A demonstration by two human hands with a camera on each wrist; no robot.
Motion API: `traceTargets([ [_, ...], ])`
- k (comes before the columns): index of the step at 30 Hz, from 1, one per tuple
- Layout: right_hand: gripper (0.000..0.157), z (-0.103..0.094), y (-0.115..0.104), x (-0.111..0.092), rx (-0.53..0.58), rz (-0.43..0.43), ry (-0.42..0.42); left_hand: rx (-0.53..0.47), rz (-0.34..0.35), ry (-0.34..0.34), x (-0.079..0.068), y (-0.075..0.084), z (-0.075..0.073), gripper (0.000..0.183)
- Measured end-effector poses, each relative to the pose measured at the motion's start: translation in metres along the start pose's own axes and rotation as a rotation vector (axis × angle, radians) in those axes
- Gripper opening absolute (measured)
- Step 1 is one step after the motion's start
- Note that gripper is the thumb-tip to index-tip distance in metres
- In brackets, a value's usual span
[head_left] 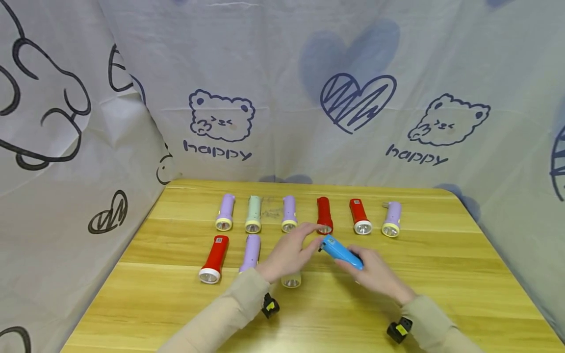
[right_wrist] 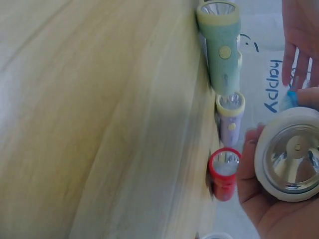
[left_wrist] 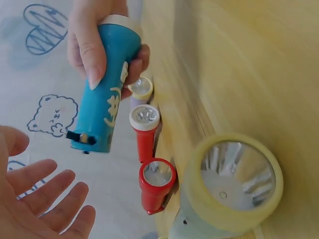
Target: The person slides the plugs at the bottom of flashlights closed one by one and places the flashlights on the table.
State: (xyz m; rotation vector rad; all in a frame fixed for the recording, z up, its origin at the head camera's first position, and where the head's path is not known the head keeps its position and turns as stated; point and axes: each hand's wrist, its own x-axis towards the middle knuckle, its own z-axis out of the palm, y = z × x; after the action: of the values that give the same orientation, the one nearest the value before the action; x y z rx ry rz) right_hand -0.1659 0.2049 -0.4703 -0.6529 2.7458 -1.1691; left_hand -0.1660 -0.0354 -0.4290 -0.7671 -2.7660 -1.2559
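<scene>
A blue flashlight [head_left: 342, 252] with a white rim is held above the table in my right hand [head_left: 375, 272], thumb and fingers wrapped round its head end. Its tail points up and left toward my left hand [head_left: 287, 252], and a small black piece [left_wrist: 75, 135] sticks out there. In the left wrist view the left hand's fingers are spread and apart from the flashlight. The right wrist view looks into the blue flashlight's lens [right_wrist: 291, 154]. Below my left hand lies a pale green flashlight [left_wrist: 234, 189], partly hidden by that hand in the head view.
Along the back stand in a row several flashlights: purple [head_left: 225, 211], green [head_left: 253, 213], red [head_left: 324, 214] and others. The right-end purple one [head_left: 392, 218] has prongs sticking out. A red flashlight [head_left: 214, 260] and a purple one [head_left: 251, 251] lie front left. Printed cloth [head_left: 282, 122] surrounds the table.
</scene>
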Motion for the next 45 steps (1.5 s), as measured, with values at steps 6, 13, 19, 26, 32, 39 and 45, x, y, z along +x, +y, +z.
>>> traceTargets([
  [6,0.028,0.007,-0.006,0.001,-0.020,-0.091,0.103,-0.217,-0.043,0.005,0.001,0.000,-0.004,0.043],
  [13,0.032,0.014,-0.011,0.003,-0.010,-0.143,0.128,-0.342,-0.089,0.015,0.004,0.000,-0.005,0.043],
  [19,0.027,0.021,-0.011,0.004,0.002,-0.235,0.183,-0.404,-0.115,-0.001,0.006,-0.001,-0.006,0.039],
  [26,0.025,0.024,-0.016,0.007,-0.005,-0.312,0.234,-0.402,-0.076,0.033,0.003,0.002,-0.004,0.037],
  [32,0.022,0.026,-0.017,0.008,-0.007,-0.328,0.255,-0.540,-0.032,0.053,0.002,0.003,0.000,0.037],
  [39,0.018,0.030,-0.014,0.009,0.029,-0.357,0.268,-0.740,0.012,0.008,0.000,0.004,0.001,0.039],
  [45,0.016,0.031,-0.012,0.011,0.066,-0.400,0.291,-0.842,0.004,-0.040,0.000,0.002,0.001,0.042],
])
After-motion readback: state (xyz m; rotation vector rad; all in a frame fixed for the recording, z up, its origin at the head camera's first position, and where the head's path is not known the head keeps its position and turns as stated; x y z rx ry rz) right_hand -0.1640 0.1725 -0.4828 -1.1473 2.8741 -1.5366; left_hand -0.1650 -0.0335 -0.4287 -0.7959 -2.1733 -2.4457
